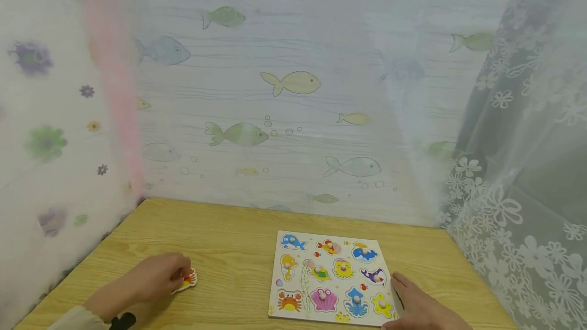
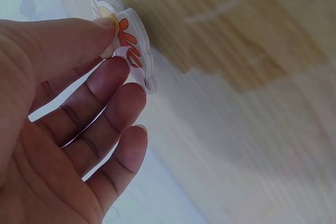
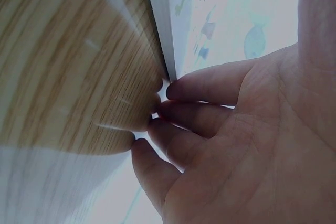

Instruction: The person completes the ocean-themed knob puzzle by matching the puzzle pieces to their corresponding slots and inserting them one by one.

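A wooden crab puzzle piece [image 1: 189,280], with orange-red legs and a yellow belly, is pinched between the thumb and fingertips of my left hand [image 1: 153,279]. The left wrist view shows the piece [image 2: 137,43] edge-on, tilted close over the wood. To the right lies a white sea-animal puzzle board [image 1: 341,294] with knobbed pieces in it. At its lower left corner, a crab picture [image 1: 289,301] shows without a knob. My right hand [image 1: 419,305] rests at the board's right edge, fingers extended. In the right wrist view its fingertips [image 3: 178,90] touch the tabletop beside the board's edge [image 3: 161,30].
The light wood table [image 1: 220,238] runs back to a sheer curtain [image 1: 293,116] printed with fish. A flower-printed curtain [image 1: 50,177] hangs along the left side, and a lace one [image 1: 527,248] along the right.
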### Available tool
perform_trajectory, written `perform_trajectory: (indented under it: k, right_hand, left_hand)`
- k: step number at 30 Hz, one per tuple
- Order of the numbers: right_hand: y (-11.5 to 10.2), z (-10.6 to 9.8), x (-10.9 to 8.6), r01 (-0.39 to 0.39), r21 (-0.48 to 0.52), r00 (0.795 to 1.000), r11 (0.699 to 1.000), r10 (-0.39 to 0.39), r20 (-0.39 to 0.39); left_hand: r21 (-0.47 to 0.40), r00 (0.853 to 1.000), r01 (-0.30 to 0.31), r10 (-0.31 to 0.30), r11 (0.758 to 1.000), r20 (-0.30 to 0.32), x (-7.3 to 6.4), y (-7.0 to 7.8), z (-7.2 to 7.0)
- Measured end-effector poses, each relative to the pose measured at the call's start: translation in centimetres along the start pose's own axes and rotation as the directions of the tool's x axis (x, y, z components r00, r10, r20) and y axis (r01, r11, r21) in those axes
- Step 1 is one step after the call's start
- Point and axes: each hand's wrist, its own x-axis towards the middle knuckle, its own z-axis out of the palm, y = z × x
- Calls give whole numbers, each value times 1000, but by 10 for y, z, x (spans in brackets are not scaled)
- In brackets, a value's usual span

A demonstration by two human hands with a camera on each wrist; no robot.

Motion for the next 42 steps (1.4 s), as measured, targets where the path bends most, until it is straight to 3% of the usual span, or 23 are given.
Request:
perform_trajectory:
  k: [5,14,23,36,42]
  right_hand:
    - [0,-1,-1,-2,11,1000,1000,2,2]
    - [-5,-1,-3,-44,22,999,999,44,3]
    - [-10,0,-2,-204,113,979,972,203,17]
    - [-12,1,-2,-224,179,975,958,221,36]
    - [-12,0,-3,-202,137,979,970,200,26]
  left_hand:
    - [7,999,-48,48,999,-15,11,9,2]
    - [-15,996,-90,90,996,19,38,29,12]
    - [-11,985,-174,173,985,-17,61,58,27]
    - [-25,977,-208,209,978,28,95,101,42]
    - [-24,965,-258,259,966,34,109,117,56]
